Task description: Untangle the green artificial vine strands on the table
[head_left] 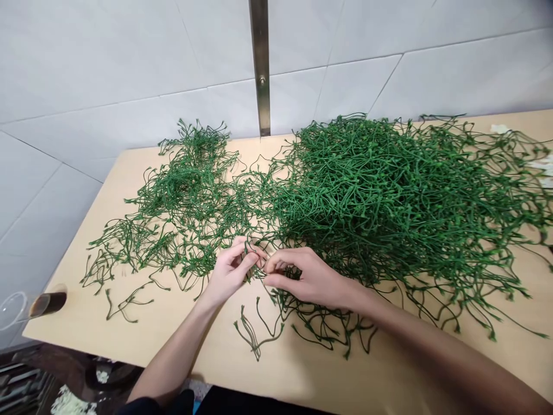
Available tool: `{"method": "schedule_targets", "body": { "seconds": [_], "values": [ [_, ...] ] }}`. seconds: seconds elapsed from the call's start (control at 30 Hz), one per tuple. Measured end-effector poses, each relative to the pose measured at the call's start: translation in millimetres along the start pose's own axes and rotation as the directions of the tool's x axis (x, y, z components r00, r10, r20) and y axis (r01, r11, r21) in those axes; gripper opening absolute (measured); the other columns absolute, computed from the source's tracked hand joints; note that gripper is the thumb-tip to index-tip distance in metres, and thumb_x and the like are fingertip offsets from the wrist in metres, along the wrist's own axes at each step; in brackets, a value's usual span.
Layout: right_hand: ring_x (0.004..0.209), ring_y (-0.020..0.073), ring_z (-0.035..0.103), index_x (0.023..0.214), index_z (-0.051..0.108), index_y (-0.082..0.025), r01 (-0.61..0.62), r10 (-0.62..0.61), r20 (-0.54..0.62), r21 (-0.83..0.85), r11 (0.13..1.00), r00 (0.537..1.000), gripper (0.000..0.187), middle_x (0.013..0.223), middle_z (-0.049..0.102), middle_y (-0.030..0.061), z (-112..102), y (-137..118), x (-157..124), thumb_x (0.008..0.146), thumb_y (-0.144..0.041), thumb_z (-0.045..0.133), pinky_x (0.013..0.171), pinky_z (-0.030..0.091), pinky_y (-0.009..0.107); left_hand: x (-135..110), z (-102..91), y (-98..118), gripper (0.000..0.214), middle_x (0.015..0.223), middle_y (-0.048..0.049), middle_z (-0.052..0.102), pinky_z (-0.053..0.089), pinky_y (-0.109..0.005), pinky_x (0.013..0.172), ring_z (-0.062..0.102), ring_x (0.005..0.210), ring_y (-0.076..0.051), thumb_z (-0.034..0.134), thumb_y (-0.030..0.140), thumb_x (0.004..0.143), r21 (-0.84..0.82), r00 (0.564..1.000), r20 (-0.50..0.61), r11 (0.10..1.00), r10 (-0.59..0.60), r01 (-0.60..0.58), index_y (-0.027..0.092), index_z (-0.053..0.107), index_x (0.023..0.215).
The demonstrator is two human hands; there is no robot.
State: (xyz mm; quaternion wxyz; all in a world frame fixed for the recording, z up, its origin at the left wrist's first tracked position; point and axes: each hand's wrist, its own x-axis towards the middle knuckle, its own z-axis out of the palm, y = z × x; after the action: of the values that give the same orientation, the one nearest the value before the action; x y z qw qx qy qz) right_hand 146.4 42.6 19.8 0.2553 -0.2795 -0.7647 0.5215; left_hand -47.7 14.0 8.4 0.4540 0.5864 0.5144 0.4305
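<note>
A big tangled heap of green plastic stems (389, 190) covers the right half of a light wooden table (129, 340). A thinner spread of the same stems (181, 196) lies to the left. My left hand (231, 274) and my right hand (302, 276) meet at the heap's near edge, fingertips pinched together on a green stem (259, 259) between them. A few loose stem pieces (254, 334) lie on the table just in front of my hands.
White tiled wall (108, 63) runs behind the table, with a vertical metal strip (260, 63). A clear cup with dark liquid (41, 304) lies at the table's left corner. White scraps (542, 164) sit at the far right edge.
</note>
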Motion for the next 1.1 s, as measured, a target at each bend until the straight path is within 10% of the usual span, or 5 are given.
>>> {"method": "schedule_targets", "body": {
  "seconds": [0.4,0.7,1.1],
  "values": [
    [0.072,0.0131,0.063,0.078,0.064,-0.015,-0.178,0.210,-0.113,0.240,0.954,0.971,0.010,0.077,0.069,0.0029,-3.3,1.9,2.6,0.079,-0.024,0.066,0.070,0.052,0.027,-1.6,-3.7,2.1,0.036,0.082,-0.0073,0.067,0.048,-0.024,0.063,0.059,0.069,-0.014,0.071,0.045,0.077,-0.112,0.986,0.165,0.992,-0.037,0.056,0.013,0.069,0.093],
    [0.070,0.0127,0.062,0.084,0.067,-0.015,-0.236,0.251,0.010,0.381,0.894,0.968,0.030,0.078,0.069,0.0045,-13.7,0.5,5.2,0.088,-0.042,0.057,0.068,0.052,0.027,-2.4,-1.7,-1.2,0.037,0.057,0.0003,0.061,0.034,-0.016,0.041,0.048,0.045,-0.006,0.079,0.041,0.070,-0.153,0.973,0.053,0.961,-0.224,0.229,0.012,0.069,0.090],
    [0.060,0.0099,0.051,0.080,0.072,-0.014,-0.261,0.232,0.194,0.137,0.956,0.953,0.019,0.067,0.064,0.0012,-15.3,-4.4,3.5,0.082,-0.031,0.065,0.055,0.038,0.022,-1.5,-3.3,5.8,0.027,0.075,-0.0040,0.069,0.051,-0.024,0.060,0.061,0.064,-0.012,0.081,0.028,0.067,-0.177,0.938,0.285,0.951,-0.197,0.254,0.013,0.067,0.085]
  ]
}}
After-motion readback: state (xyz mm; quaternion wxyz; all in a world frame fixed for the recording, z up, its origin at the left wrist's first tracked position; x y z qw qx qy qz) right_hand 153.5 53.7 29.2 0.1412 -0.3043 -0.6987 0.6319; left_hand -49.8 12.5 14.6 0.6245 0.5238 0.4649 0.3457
